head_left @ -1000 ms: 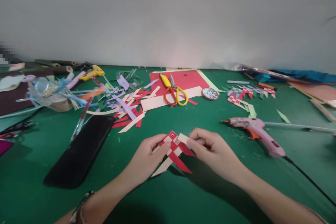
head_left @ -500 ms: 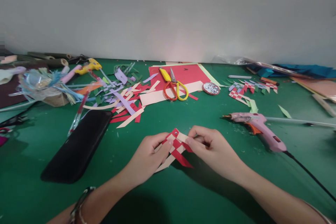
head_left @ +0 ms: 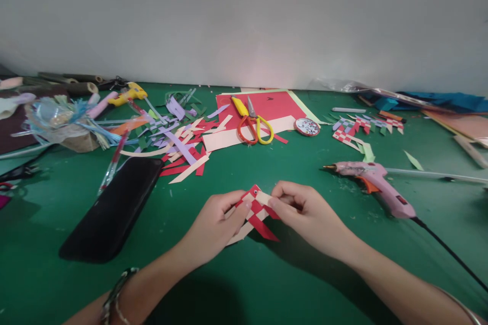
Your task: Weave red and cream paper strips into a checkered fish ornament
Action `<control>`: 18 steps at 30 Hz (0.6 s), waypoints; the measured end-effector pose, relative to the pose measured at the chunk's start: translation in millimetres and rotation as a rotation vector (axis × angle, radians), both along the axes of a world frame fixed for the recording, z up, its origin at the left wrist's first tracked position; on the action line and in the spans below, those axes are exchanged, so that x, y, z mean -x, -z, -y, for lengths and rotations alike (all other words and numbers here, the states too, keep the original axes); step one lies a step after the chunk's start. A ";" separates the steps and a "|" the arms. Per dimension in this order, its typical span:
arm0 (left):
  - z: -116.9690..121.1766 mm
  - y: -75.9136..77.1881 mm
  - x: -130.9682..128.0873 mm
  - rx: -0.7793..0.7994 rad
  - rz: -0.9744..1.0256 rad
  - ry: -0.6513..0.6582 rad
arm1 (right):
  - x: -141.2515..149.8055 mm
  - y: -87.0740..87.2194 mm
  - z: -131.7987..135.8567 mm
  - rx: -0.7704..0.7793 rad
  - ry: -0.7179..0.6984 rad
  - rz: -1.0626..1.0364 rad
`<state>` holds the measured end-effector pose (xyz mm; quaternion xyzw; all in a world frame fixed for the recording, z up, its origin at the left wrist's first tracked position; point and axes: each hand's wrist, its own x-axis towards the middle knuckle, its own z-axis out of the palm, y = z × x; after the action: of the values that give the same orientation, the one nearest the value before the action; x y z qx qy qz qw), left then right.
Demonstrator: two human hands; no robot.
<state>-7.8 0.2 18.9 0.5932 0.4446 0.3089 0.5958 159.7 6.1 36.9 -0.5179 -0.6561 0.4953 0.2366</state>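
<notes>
Both my hands pinch a small woven paper piece [head_left: 256, 212] of red and cream strips with a googly eye near its top corner. My left hand [head_left: 214, 226] grips its left edge with curled fingers. My right hand [head_left: 305, 216] pinches its right edge. The piece hangs just above the green table [head_left: 244, 284], its loose strip ends pointing down towards me.
A pink glue gun [head_left: 375, 186] with a black cord lies to the right. A black phone [head_left: 114, 210] lies to the left. Scissors [head_left: 251, 123] rest on red paper [head_left: 267, 106] at the back, beside a round box of googly eyes [head_left: 307, 127]. Loose paper strips [head_left: 179, 144] and other woven pieces [head_left: 362, 129] are scattered about.
The hands and the woven piece have barely shifted; the view has tilted slightly, so everything sits a little higher in the picture.
</notes>
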 end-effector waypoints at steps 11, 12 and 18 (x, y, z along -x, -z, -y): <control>-0.5 -0.9 -0.2 0.001 -0.024 -0.003 | 1.0 -2.8 -0.3 -0.014 -0.019 -0.014; -0.4 -0.7 -0.2 -0.002 -0.022 -0.001 | 1.0 -2.6 -0.1 -0.011 -0.018 -0.015; 0.0 -1.3 -0.4 -0.001 -0.019 -0.011 | 0.6 -0.6 0.5 -0.024 -0.029 0.001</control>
<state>-7.5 0.2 20.2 0.5941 0.4532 0.3068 0.5895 159.1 5.6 37.5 -0.5059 -0.6696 0.4905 0.2351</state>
